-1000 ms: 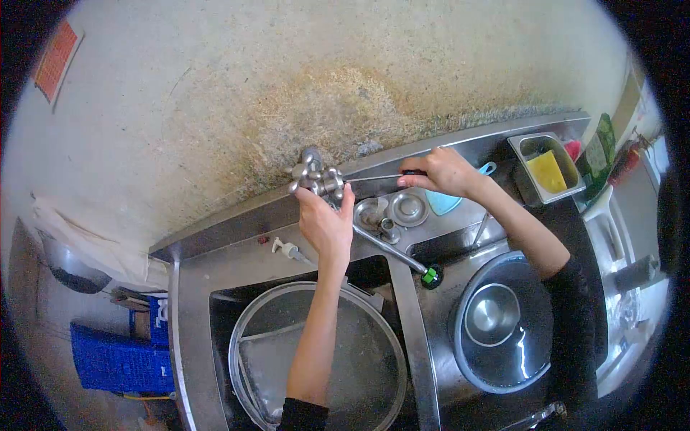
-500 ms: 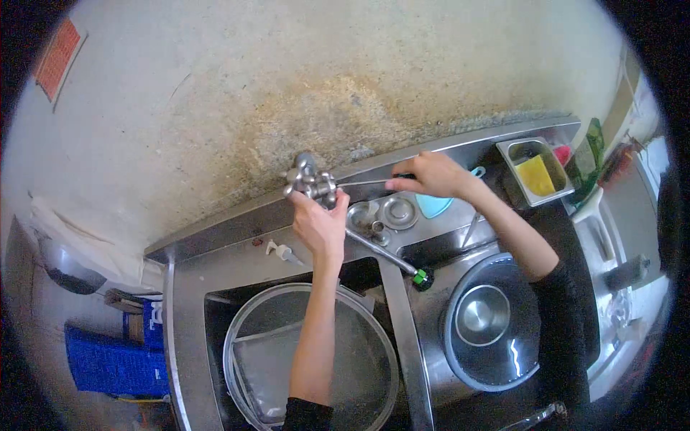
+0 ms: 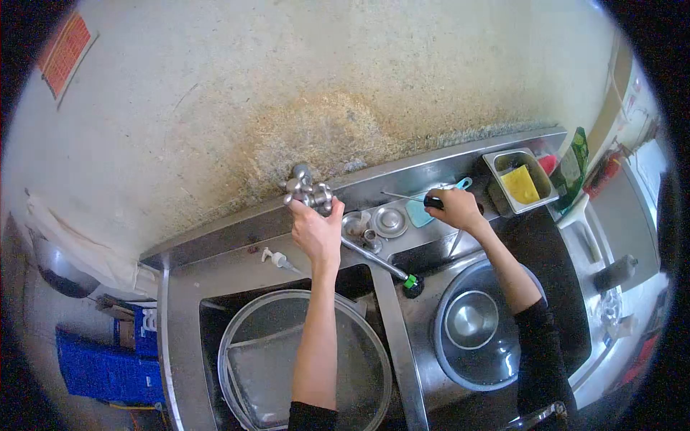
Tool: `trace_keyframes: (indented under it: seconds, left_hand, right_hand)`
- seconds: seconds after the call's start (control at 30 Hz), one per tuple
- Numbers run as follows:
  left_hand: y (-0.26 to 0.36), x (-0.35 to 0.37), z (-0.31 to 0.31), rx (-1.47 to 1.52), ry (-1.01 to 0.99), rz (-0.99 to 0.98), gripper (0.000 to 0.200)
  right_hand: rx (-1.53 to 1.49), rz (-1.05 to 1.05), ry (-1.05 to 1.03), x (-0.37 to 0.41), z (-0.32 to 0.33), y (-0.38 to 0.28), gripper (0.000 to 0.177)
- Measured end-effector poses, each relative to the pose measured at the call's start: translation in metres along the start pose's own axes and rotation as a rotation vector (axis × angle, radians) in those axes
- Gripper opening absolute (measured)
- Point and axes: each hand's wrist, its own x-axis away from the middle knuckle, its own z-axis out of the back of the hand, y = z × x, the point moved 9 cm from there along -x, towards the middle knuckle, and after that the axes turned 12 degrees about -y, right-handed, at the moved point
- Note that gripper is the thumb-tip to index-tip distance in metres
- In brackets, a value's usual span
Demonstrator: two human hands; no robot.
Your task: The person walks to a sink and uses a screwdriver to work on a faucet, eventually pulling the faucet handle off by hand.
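Observation:
My left hand [image 3: 318,233] grips the metal faucet body [image 3: 307,194] in front of the wall, thumb and fingers wrapped round it. My right hand [image 3: 458,208] is closed on the dark handle of a screwdriver [image 3: 433,202], whose thin shaft points left, apart from the faucet. Under and beside that hand lies a light blue plastic tool [image 3: 418,212]. Round metal faucet parts [image 3: 389,222] rest on the ledge between my hands. From the faucet a metal spout [image 3: 375,258] with a green ring slants down over the sink divider.
A large round lid [image 3: 305,359] covers much of the left basin. The right basin holds a grey tub [image 3: 440,352] with a metal bowl [image 3: 471,320]. A steel container [image 3: 550,194] with a yellow sponge [image 3: 519,185] and a white pump nozzle [image 3: 277,258] stand on the ledge.
My right hand has moved right and slightly down, drawing the screwdriver's tip away from the faucet. My left hand still holds the faucet. The whole view has shifted slightly.

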Motion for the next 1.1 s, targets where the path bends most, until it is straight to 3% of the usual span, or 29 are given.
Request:
trace_keyframes:
  seconds: [0.13, 0.4, 0.5, 0.63, 0.7, 0.8, 1.1]
  left_hand:
    - [0.000, 0.001, 0.000, -0.010, -0.020, 0.025, 0.060]
    - [-0.001, 0.000, -0.002, 0.026, -0.057, 0.027, 0.064]
    - [-0.001, 0.001, -0.001, 0.030, -0.086, 0.050, 0.064]
    - [-0.002, 0.000, -0.002, 0.026, -0.089, 0.064, 0.064]
    - [0.001, 0.001, 0.001, 0.022, -0.030, 0.012, 0.063]
    - [0.000, 0.003, 0.001, 0.034, -0.040, 0.001, 0.062]
    - [-0.003, 0.002, -0.003, 0.032, -0.083, -0.032, 0.065]
  right_hand:
    - [-0.079, -0.014, -0.054, 0.002, -0.003, -0.010, 0.036]
    - [-0.464, 0.070, 0.070, 0.028, 0.017, -0.041, 0.040]
    - [-0.612, 0.043, -0.037, 0.032, 0.005, -0.043, 0.039]
    - [-0.650, 0.103, -0.002, 0.040, 0.023, -0.067, 0.036]
    - [-0.599, 0.188, 0.098, 0.039, 0.033, -0.080, 0.034]
    - [-0.221, 0.174, 0.221, 0.028, 0.048, -0.088, 0.033]
    - [-0.142, 0.333, 0.376, -0.006, 0.051, -0.083, 0.036]
